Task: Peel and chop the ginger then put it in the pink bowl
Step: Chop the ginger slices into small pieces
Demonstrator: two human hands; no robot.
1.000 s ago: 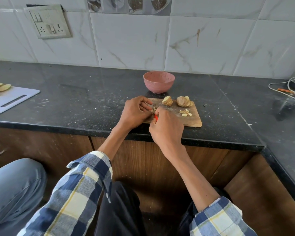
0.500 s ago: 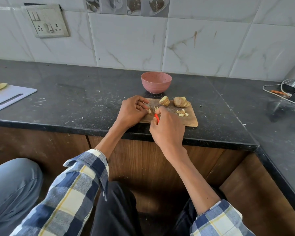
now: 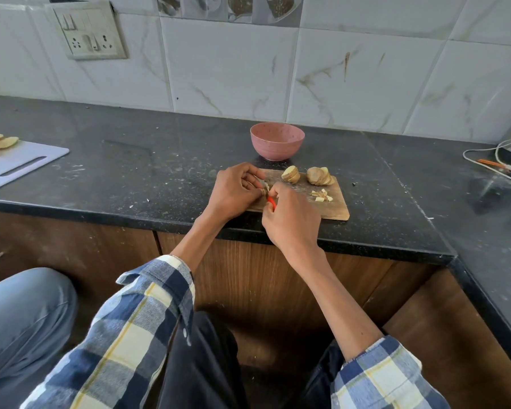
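While the left hand pinches a small ginger piece on the wooden chopping board, the right hand grips an orange-handled knife against it. Sliced ginger chunks and chopped bits lie farther right; the pink bowl stands behind, on the black counter below a tiled wall.

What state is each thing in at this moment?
left hand: pinches a ginger piece
right hand: grips a red-handled knife
pink bowl: upright; inside hidden
sliced ginger stacks: uncut, on wooden chopping board
chopped ginger bits: on board
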